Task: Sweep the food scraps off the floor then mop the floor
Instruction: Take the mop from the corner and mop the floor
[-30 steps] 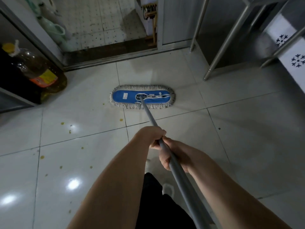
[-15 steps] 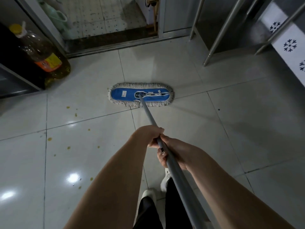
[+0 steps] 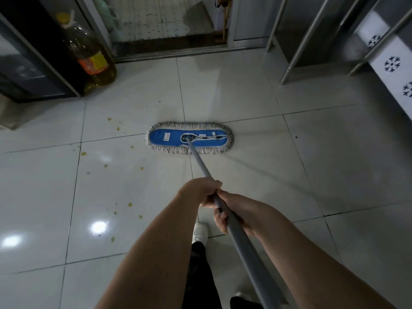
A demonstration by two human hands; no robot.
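While both hands gripped the mop, a dark cabinet (image 3: pixel 33 63) stood at the far left with a large bottle of yellow cooking oil (image 3: pixel 91 56) on the floor (image 3: pixel 334 175) against its corner. Yellow food scraps (image 3: pixel 83 153) lay scattered over the pale tiles below the bottle, one speck near the mop's left fringe and others well apart from it, beside the left forearm. The flat mop head (image 3: pixel 207 142), blue on top with a grey fringe, lay on the floor in the middle, across a tile joint, with the scraps all to its left. Its grey handle (image 3: pixel 200 163) ran back to the left hand (image 3: pixel 198 190), whose fingers were clamped round it. The right hand (image 3: pixel 236 216) touched it from behind, fingers likewise wrapped round the handle. A white shoe (image 3: pixel 200 233) showed beneath them. Behind the mop ran a doorway threshold (image 3: pixel 169 44). To the right, steel table legs (image 3: pixel 298 47) met the floor, and a white panel with dark snowflake marks (image 3: pixel 392 63) stood at the far right edge.
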